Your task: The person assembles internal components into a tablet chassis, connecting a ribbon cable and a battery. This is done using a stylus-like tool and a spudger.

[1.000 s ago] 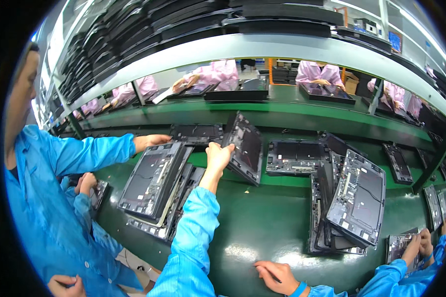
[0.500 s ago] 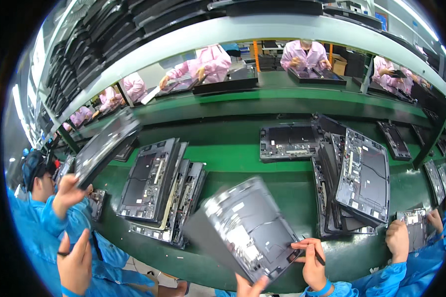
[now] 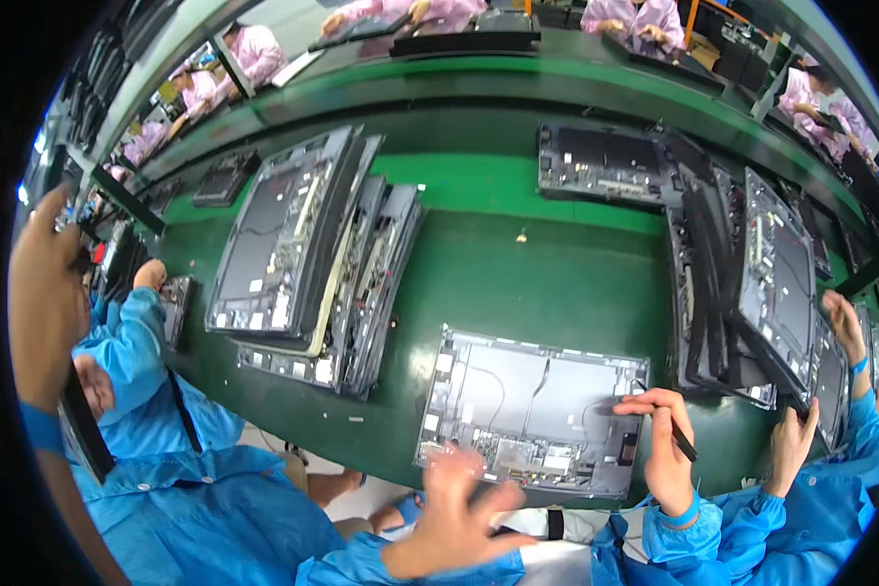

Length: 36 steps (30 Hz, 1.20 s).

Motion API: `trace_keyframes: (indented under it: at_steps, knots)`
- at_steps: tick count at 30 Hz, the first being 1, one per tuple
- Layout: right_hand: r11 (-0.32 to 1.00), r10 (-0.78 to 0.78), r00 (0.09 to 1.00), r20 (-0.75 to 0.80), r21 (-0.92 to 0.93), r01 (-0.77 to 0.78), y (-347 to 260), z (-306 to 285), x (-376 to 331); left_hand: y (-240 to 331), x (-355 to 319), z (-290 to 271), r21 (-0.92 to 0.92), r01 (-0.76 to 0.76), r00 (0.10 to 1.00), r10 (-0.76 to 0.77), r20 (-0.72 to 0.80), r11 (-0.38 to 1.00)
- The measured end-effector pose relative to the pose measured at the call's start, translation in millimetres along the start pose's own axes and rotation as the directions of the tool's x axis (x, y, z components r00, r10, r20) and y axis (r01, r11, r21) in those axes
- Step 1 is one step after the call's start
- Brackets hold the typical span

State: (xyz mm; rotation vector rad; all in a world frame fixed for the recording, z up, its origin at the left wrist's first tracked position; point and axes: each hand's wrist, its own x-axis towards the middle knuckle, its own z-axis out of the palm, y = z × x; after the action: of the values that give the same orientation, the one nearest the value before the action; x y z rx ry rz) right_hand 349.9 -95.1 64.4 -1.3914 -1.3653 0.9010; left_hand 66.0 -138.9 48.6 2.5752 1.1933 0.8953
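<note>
Right hand (image 3: 666, 451) pinches thin black stylus (image 3: 683, 445) over open grey laptop chassis (image 3: 532, 410); left hand (image 3: 454, 508), blurred, fingers spread, empty, at its near edge. Chassis laid flat, work barely begun.

Your green bench (image 3: 518, 283) carries an open laptop chassis (image 3: 532, 410) — leaning chassis stacks left (image 3: 313, 254) and right (image 3: 742, 283) of it.

Grey metal panel (image 3: 532, 410) with silver and black patches, lower centre. Dark green bench top (image 3: 518, 273) across the middle. Bright blue sleeves at the lower edge and left; blue cuff on the right hand (image 3: 666, 449). Black stylus (image 3: 682, 441). Pink coats along the top.
</note>
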Motion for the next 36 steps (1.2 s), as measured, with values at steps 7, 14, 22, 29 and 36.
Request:
trace_keyframes:
  at_steps: [7, 14, 22, 29, 36]
  knots:
    - [0.974, 0.081, 0.996, 0.041, 0.209, -0.088, 18, 3, 16, -35, -8, -7, -0.280, 0.395, 0.872, -0.261, 0.414, 0.875]
    - [0.971, -0.149, 0.988, 0.031, -0.186, 0.152, -1, 11, 54, -21, -27, 21, 0.011, 0.060, 0.988, -0.061, 0.145, 0.998]
    - [0.991, -0.101, 0.939, 0.329, -0.054, 0.125, -4, 50, 26, -42, 32, 11, -0.125, 0.260, 0.965, -0.254, 0.059, 0.958]
    - [0.845, -0.443, 0.799, 0.406, -0.107, 0.523, 0, 68, 26, -61, 62, 14, -0.105, 0.117, 0.992, -0.111, 0.065, 0.988]
    - [0.483, -0.655, 0.594, 0.467, -0.345, 0.805, 7, 74, 18, -63, 59, 22, -0.223, 0.158, 0.987, -0.156, 0.028, 0.962]
